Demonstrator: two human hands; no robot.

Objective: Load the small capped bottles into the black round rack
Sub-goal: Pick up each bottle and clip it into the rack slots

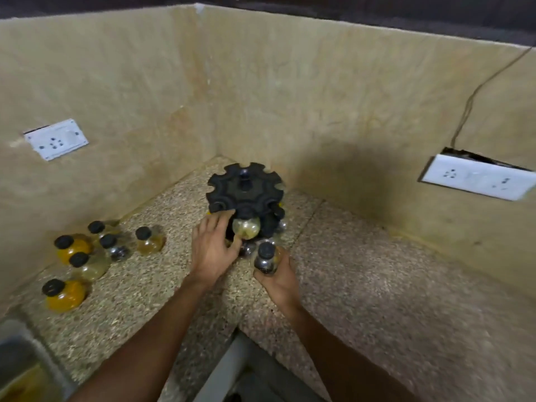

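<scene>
The black round rack (245, 187) stands in the counter's corner, with notches around its top disc. A pale round bottle (246, 227) hangs in its front notch, and more bottles sit lower in the rack. My left hand (213, 248) rests against the rack's left side, fingers spread, thumb touching the pale bottle. My right hand (278, 278) grips a small black-capped bottle (265, 258) with dark contents, upright just in front of the rack. Several loose capped bottles (87, 256) stand on the counter to the left, some orange (66, 294), some pale (149, 240).
Speckled stone counter (362, 271) meets beige walls on two sides. A wall socket (56, 139) is on the left wall, another socket (475, 177) with a cable on the right wall. The counter's front edge has a notch near bottom centre (236, 343).
</scene>
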